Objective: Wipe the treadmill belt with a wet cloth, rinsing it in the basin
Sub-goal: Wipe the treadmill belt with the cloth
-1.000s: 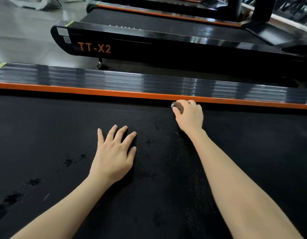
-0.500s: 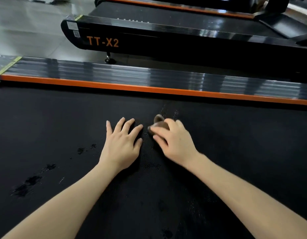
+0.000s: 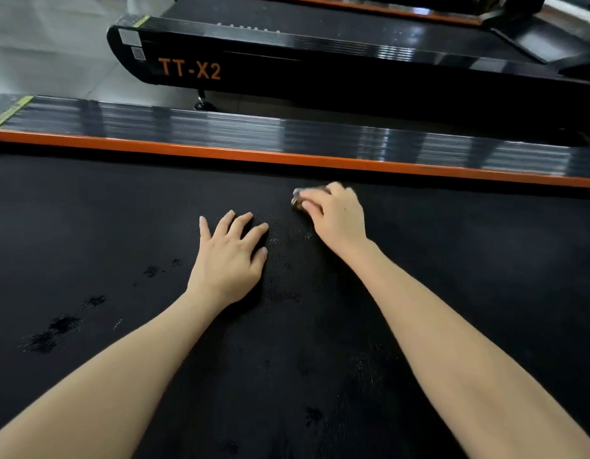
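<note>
The black textured treadmill belt [image 3: 88,210] fills the lower view, with dark wet patches on it at the left. My right hand [image 3: 336,217] grips a small bunched brown cloth [image 3: 298,196] and presses it on the belt a short way before the far edge. Only the cloth's tip shows past my fingers. My left hand [image 3: 230,256] lies flat on the belt with its fingers spread, to the left of the cloth and a little nearer to me. No basin is in view.
An orange strip [image 3: 220,154] and a glossy ribbed side rail [image 3: 220,127] run along the belt's far edge. Beyond a gap of grey floor [image 3: 55,61] stands another black treadmill marked TT-X2 [image 3: 189,69].
My right hand drew the cloth from the far edge back toward my left hand, then pushed it out again toward the orange strip. My left hand has stayed flat in place.
</note>
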